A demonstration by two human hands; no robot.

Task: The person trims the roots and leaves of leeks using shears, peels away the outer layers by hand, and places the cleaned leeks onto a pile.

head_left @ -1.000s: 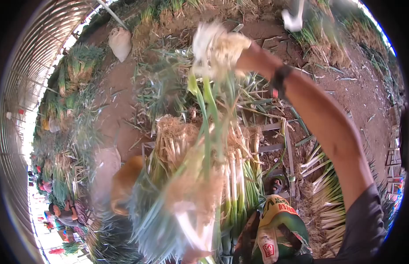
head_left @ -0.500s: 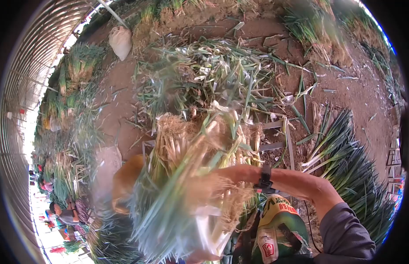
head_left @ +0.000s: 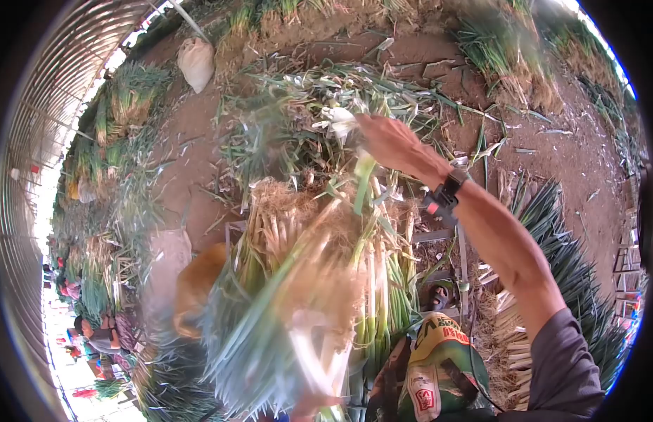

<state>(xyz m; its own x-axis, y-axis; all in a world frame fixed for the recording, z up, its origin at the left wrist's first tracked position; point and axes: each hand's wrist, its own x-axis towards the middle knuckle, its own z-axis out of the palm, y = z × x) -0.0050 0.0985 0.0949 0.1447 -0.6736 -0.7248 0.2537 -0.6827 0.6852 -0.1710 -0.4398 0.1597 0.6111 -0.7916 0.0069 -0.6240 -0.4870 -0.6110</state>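
Above the scrap heap, my right hand (head_left: pixel 393 144) is closed on peeled-off onion leaves (head_left: pixel 365 183), with a green strip hanging below the fingers. A black watch is on that wrist. At the bottom edge my left hand (head_left: pixel 316 406), blurred and partly cut off, is closed around the white stalk of a green onion (head_left: pixel 309 355). In front of me lies a thick pile of long green onions (head_left: pixel 270 232), roots pointing away on part of it and green tops spreading toward the lower left. The middle of the pile is smeared.
Beyond the pile is a heap of leaf scraps (head_left: pixel 284 141) on the dirt floor. More green onions (head_left: pixel 565 274) lie in a row at right. A tan rounded shape (head_left: pixel 200 288) and a pale sack (head_left: pixel 195 65) are at left. A person (head_left: pixel 98 336) sits at far left.
My right hand has moved from over the pile up and away to above the scrap heap, carrying peeled leaves. My left hand stays low at the bottom edge.
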